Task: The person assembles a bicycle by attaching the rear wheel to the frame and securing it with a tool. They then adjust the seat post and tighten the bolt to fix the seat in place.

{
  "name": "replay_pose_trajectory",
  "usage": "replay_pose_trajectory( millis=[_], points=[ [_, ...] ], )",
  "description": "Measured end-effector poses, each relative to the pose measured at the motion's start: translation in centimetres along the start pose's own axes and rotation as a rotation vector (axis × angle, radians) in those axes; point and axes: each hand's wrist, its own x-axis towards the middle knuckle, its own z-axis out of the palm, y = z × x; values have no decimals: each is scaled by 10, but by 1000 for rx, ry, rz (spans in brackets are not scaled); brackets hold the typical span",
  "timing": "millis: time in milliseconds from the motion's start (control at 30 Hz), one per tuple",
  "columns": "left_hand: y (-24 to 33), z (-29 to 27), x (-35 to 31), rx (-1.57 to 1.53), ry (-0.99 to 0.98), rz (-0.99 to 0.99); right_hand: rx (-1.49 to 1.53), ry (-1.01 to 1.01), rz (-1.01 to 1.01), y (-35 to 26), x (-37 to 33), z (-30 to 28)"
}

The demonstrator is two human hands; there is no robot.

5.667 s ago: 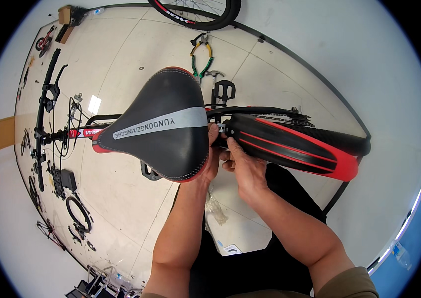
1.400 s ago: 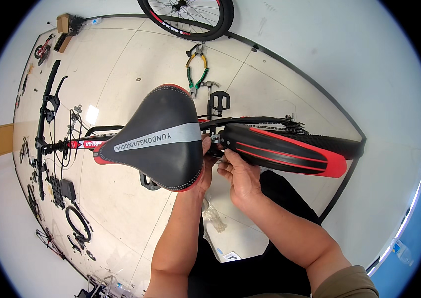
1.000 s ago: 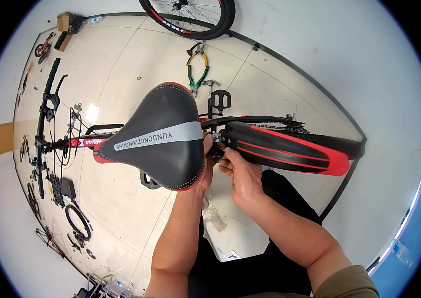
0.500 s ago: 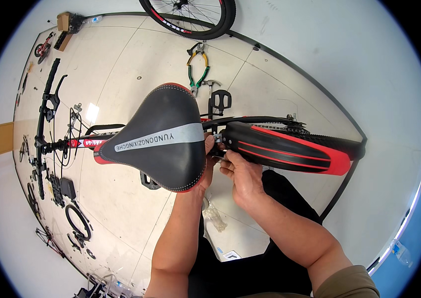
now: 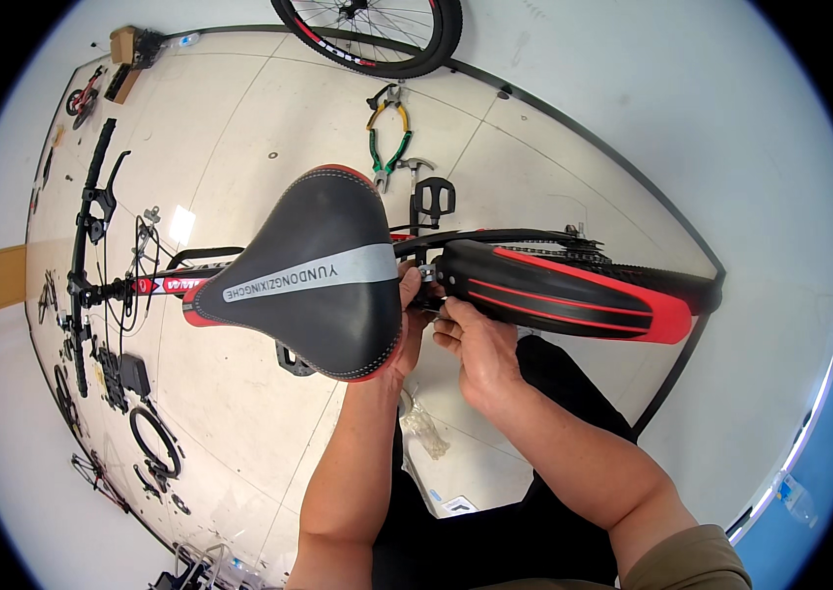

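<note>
A bicycle saddle (image 5: 323, 231), black with a grey stripe and red edging, covers the middle of the view. Just behind it a black and red rear mudguard (image 5: 554, 300) extends to the right over the rear wheel. Where the two meet is a small metal mudguard clamp (image 5: 426, 274). My left hand (image 5: 411, 339) is closed around this clamp from below, its thumb alongside and its other fingers partly under the saddle. My right hand (image 5: 480, 344) pinches at the clamp's near side, beneath the mudguard's front end; what sits between its fingertips is too small to make out.
Handlebars (image 5: 80, 265) stand at the left, with a pedal (image 5: 435, 200) beyond the saddle. Pliers (image 5: 389, 140) and a hammer (image 5: 417, 164) lie on the tiled floor. A spare wheel (image 5: 451, 34) leans at the far wall. Loose bike parts (image 5: 153, 440) lie at left.
The saddle and mudguard appear shifted very slightly left in the view. Both hands stay at the clamp, with only a small movement of the fingers.
</note>
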Motion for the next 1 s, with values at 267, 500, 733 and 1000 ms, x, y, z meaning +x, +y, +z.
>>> replay_pose_trajectory(
  millis=[267, 500, 733, 1000],
  points=[
    [1, 3, -1, 12, 14, -18, -22, 8, 11, 2, 0, 0],
    [-1, 0, 1, -28, -4, -6, -16, -4, 5, 2, 0, 1],
    [3, 3, -1, -9, 6, -16, -9, -8, 2, 1, -2, 2],
    [7, 3, -1, -3, 52, -60, -3, -6, 25, 2, 0, 0]
  ],
)
